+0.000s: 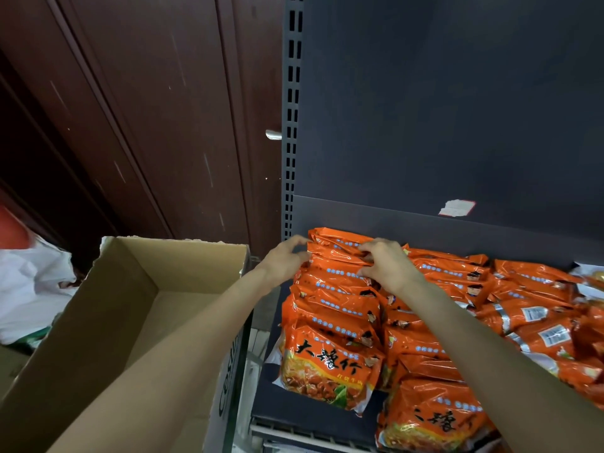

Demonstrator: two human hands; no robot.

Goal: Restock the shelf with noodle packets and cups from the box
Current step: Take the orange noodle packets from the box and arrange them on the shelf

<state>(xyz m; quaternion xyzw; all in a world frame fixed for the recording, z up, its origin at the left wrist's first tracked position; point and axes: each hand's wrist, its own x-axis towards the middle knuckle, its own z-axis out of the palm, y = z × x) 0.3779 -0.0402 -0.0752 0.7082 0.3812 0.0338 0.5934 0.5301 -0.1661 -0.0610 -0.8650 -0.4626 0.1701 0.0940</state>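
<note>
Orange noodle packets [336,325] stand in rows on the dark shelf [313,416], several rows running from front to back. My left hand [287,256] grips the left end of the rearmost packets [336,253] in the left row, fingers curled over their edge. My right hand [385,259] pinches the tops of the same rear packets from the right side. The cardboard box [130,305] stands open to the left of the shelf, and its visible inside shows no packets.
The shelf's dark back panel [457,125] and slotted upright [291,125] rise behind the packets. A dark red wooden door [147,125] stands at the left. White plastic bags [29,282] lie on the floor left of the box. More orange packets [539,322] lie flat on the right.
</note>
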